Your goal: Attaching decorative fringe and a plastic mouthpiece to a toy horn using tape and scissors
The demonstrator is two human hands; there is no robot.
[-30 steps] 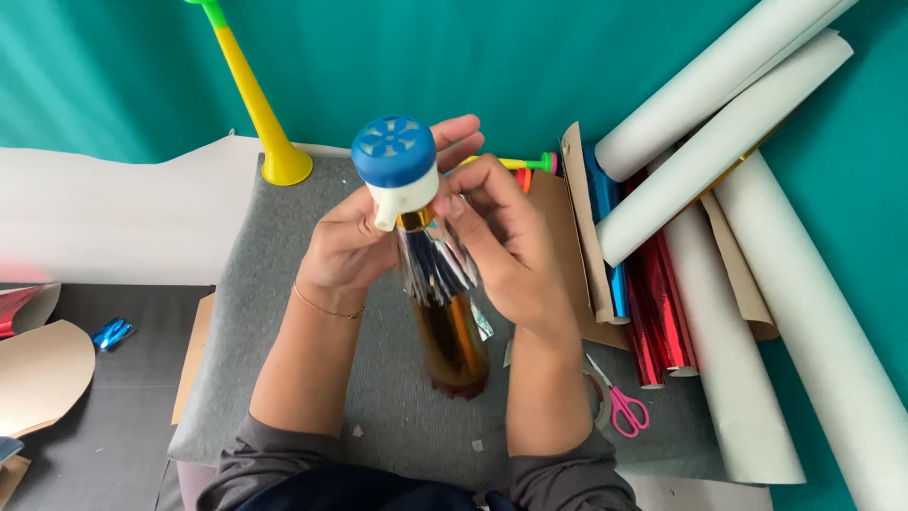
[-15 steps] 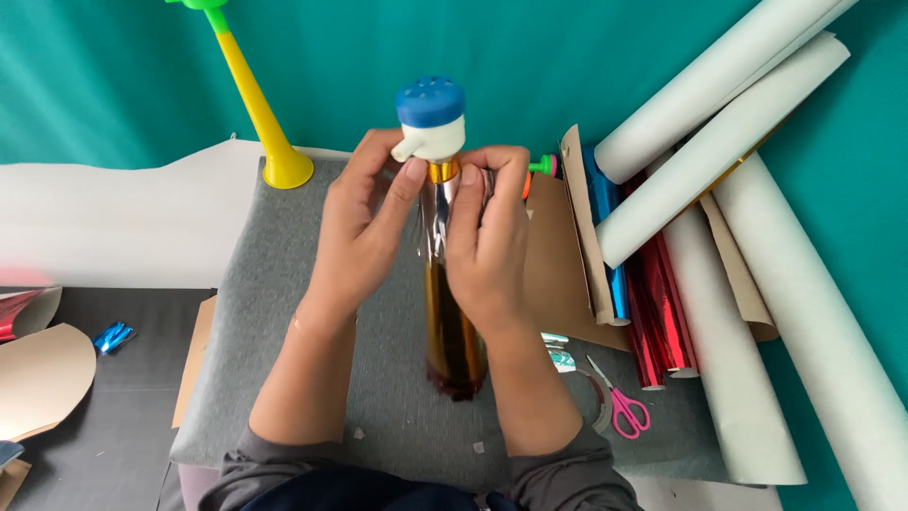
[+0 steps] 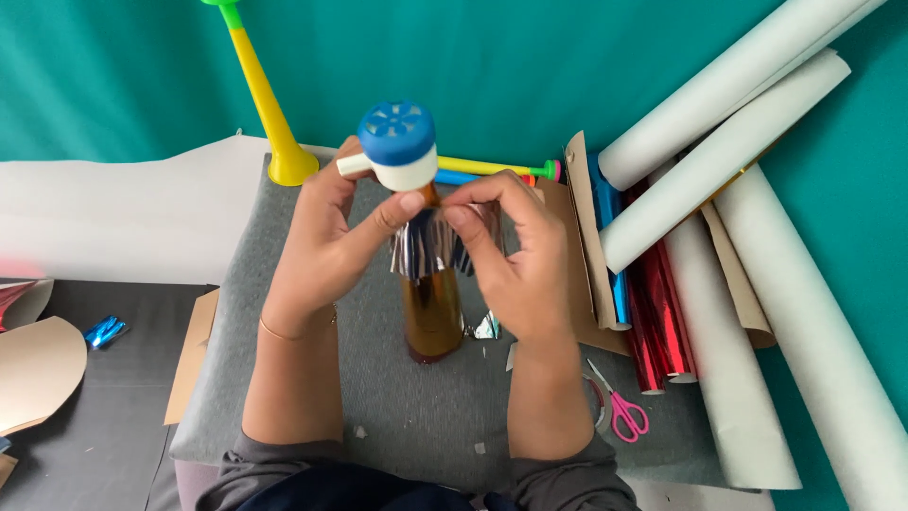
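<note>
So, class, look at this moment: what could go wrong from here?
1. The amber bottle stands upright on the soft grey mat and both hands work only at its neck, so it may tip.
2. The thin silver foil pinched there could tear.
3. The pink scissors lie near the right forearm and could be knocked.

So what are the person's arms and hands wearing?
Both hands are bare, with no gloves or rings that show. The left hand has a thin gold bracelet around its wrist. The right hand has nothing on its wrist. The forearms are bare too. Dark grey sleeves are pushed up to about the elbows, bunched at the bottom of the picture.
</note>
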